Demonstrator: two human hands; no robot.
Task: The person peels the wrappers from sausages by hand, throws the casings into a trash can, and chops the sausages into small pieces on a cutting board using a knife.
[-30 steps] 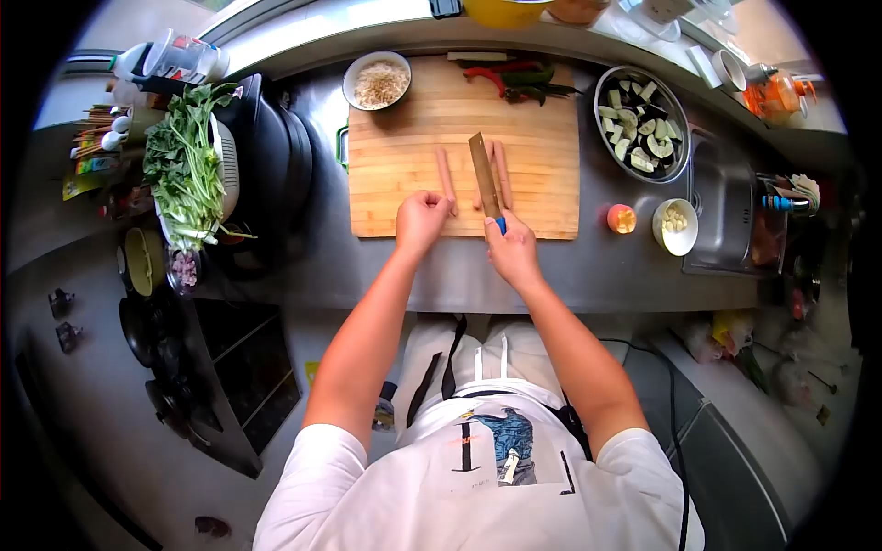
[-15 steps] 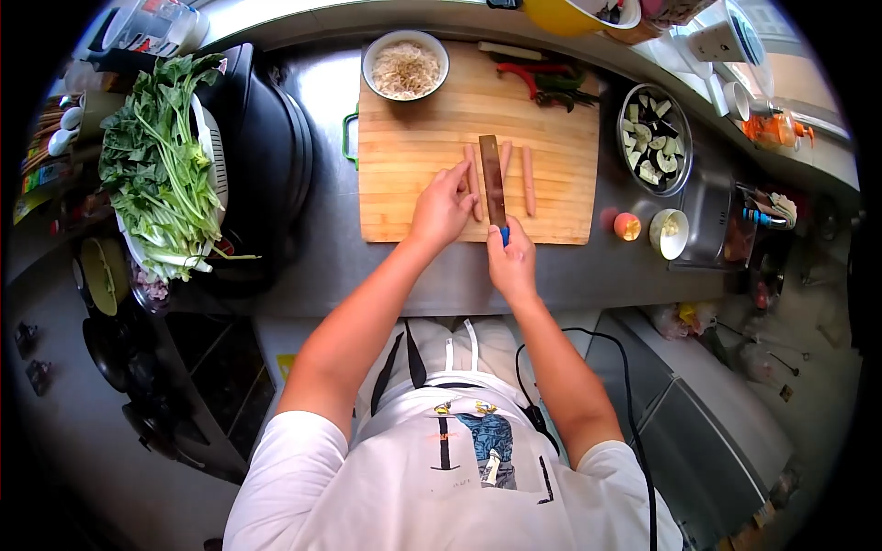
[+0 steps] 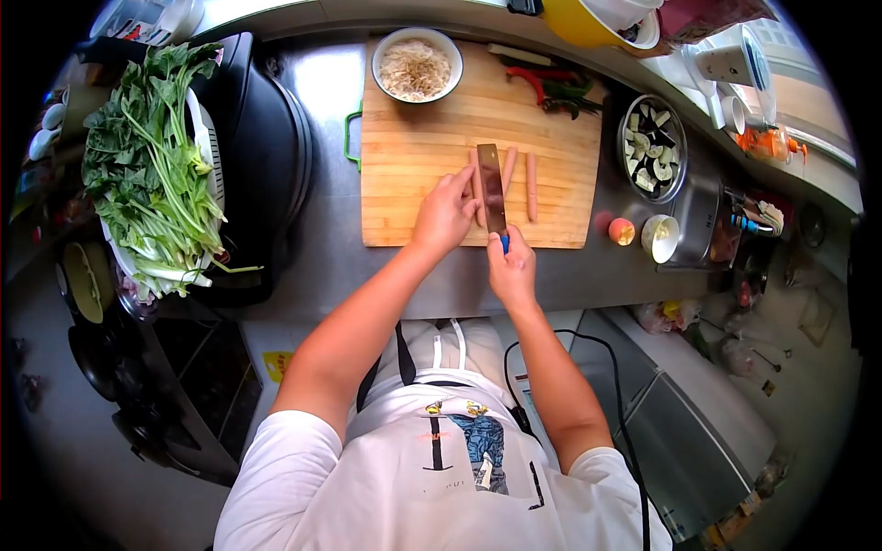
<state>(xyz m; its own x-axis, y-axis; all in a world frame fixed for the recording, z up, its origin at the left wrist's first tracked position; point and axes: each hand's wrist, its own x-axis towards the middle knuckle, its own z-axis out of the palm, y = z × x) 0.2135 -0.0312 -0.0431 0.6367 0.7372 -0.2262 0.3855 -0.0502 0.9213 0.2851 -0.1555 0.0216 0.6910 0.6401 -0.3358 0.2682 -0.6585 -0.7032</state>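
Observation:
My right hand [image 3: 512, 266] is wrapped around the blue handle of a knife [image 3: 492, 188] with a broad blade. The blade points away from me, close along the right side of a pink sausage [image 3: 476, 165]. Bent fingers of my left hand [image 3: 446, 213] hold that sausage down against the wooden cutting board [image 3: 404, 174]. Right of the blade lie a slanted sausage [image 3: 509, 167] and a straighter sausage [image 3: 531, 188]. The blade partly covers the slanted one.
On the board's far side are a bowl of shredded food [image 3: 416, 66] and red and green peppers [image 3: 562, 90]. To the right stand a bowl of cut eggplant [image 3: 654, 147], a small white bowl [image 3: 660, 241] and a sink [image 3: 694, 216]. Leafy greens [image 3: 161, 174] fill a basket at left.
The view has shifted slightly. The blade now leans a little differently beside the left sausage. Both hands keep their holds, and the sausages lie as before.

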